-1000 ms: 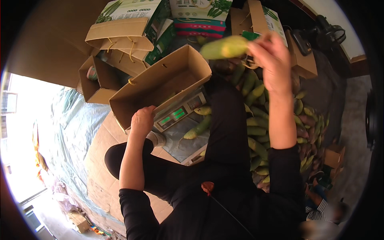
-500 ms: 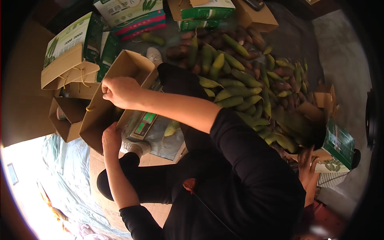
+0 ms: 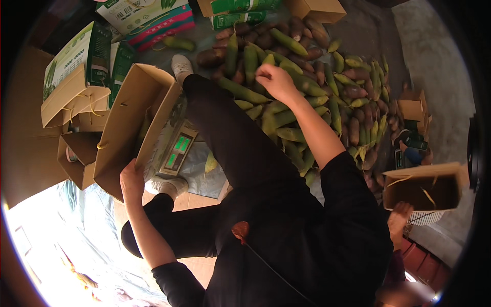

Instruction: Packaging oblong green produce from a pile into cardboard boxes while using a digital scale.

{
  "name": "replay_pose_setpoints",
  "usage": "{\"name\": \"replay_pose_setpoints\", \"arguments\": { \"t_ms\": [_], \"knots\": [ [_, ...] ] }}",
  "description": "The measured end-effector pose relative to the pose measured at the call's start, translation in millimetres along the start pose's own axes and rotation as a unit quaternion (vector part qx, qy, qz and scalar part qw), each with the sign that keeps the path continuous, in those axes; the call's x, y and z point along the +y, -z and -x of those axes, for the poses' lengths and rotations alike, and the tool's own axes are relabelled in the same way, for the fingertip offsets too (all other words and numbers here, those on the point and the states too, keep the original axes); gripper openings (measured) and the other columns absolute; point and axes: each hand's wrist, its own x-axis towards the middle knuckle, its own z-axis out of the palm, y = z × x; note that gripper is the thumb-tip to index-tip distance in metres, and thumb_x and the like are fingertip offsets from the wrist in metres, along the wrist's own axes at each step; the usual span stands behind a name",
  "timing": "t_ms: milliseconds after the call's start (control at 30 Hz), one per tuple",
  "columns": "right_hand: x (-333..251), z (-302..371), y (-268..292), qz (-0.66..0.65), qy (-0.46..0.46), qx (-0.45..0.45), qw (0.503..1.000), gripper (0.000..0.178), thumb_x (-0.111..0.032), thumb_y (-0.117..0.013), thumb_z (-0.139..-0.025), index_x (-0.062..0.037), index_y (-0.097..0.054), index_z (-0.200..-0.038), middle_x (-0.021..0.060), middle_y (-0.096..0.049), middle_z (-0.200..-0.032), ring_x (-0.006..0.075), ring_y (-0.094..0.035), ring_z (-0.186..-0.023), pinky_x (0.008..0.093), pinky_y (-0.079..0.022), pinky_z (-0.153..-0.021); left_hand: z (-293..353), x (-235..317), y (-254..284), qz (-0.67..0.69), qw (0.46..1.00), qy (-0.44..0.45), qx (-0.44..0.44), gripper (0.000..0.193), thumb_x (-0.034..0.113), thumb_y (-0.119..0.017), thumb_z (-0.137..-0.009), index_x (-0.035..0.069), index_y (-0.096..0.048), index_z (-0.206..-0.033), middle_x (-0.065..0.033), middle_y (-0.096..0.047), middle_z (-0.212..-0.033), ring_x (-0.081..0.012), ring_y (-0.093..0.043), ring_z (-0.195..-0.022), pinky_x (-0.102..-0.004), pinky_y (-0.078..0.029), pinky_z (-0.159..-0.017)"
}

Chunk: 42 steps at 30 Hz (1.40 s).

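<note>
Long green radishes [image 3: 289,41] and dark reddish-brown roots [image 3: 212,57] lie in a wide heap on the floor. Over the heap's near-left part is my right hand [image 3: 276,82], its fingers curled downward. A green radish tip shows just beyond them, and whether they grip it is hidden. My left hand [image 3: 132,180] pinches the near rim of a tall open cardboard box [image 3: 113,123] with yellow cord. Inside that box something greenish lies in shadow. Beside it is a scale [image 3: 178,149] with lit green displays, between my white shoes [image 3: 166,185].
Printed carton bags [image 3: 71,66] and a small open box [image 3: 76,166] stand at the left, more cartons [image 3: 238,13] at the far side. At the right, another person's hand [image 3: 399,220] is at an open box [image 3: 422,189]. A loose radish [image 3: 179,43] lies near the far cartons.
My right hand has moved right, from over the tall box to the heap. My left hand stays on the rim. The other person's box now stands with its opening in view.
</note>
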Motion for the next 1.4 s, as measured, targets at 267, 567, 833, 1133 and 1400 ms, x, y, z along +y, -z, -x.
{"name": "replay_pose_setpoints", "arguments": {
  "t_ms": [267,567,833,1133,1400],
  "knots": [
    [141,59,7,0.115,-0.156,-0.006,0.981,0.018,-0.018,-0.067,-0.076,-0.008,-0.063,-0.091,0.012,-0.066,-0.088,0.0306,-0.062,-0.088,0.041,-0.048,-0.076,-3,2,-3,0.016,1.0,0.005,0.0,0.025,0.008,-0.056,-0.081,0.002,-0.062,-0.105,-0.0231,-0.064,-0.092,-0.0395,-0.06,-0.092,-0.0425,-0.047,-0.078],
    [120,47,-95,0.088,-0.08,-0.142,0.983,0.021,-0.018,-0.068,-0.074,-0.0095,-0.064,-0.093,0.013,-0.066,-0.088,0.0322,-0.063,-0.084,0.038,-0.05,-0.074,-1,-8,-1,0.001,1.0,0.009,0.007,0.028,0.007,-0.057,-0.079,0.003,-0.063,-0.106,-0.0233,-0.064,-0.093,-0.0389,-0.061,-0.092,-0.0428,-0.047,-0.079],
    [75,32,-130,0.104,-0.006,-0.334,0.937,0.038,-0.036,-0.047,-0.087,-0.0114,-0.06,-0.113,0.018,-0.064,-0.104,0.0359,-0.06,-0.099,0.0404,-0.046,-0.082,8,4,7,-0.015,0.998,0.054,0.009,0.029,0.008,-0.055,-0.08,0.007,-0.064,-0.107,-0.0217,-0.064,-0.094,-0.0377,-0.06,-0.093,-0.0432,-0.047,-0.08],
    [158,46,-107,0.006,-0.053,-0.289,0.956,0.035,-0.034,-0.051,-0.09,-0.0031,-0.066,-0.098,0.0121,-0.067,-0.095,0.0252,-0.061,-0.09,0.0356,-0.046,-0.079,0,6,4,-0.004,0.999,0.044,0.008,0.027,0.01,-0.054,-0.082,0.01,-0.065,-0.106,-0.0198,-0.065,-0.092,-0.0362,-0.061,-0.092,-0.0434,-0.048,-0.08],
    [121,66,-38,-0.108,-0.254,-0.161,0.947,0.034,-0.034,-0.049,-0.093,-0.0066,-0.068,-0.099,0.0028,-0.065,-0.093,0.0182,-0.056,-0.092,0.0313,-0.041,-0.082,4,4,5,-0.014,0.998,0.057,0.014,0.026,0.01,-0.056,-0.08,0.012,-0.066,-0.105,-0.017,-0.066,-0.093,-0.0348,-0.062,-0.089,-0.0432,-0.049,-0.079]
  ]
}}
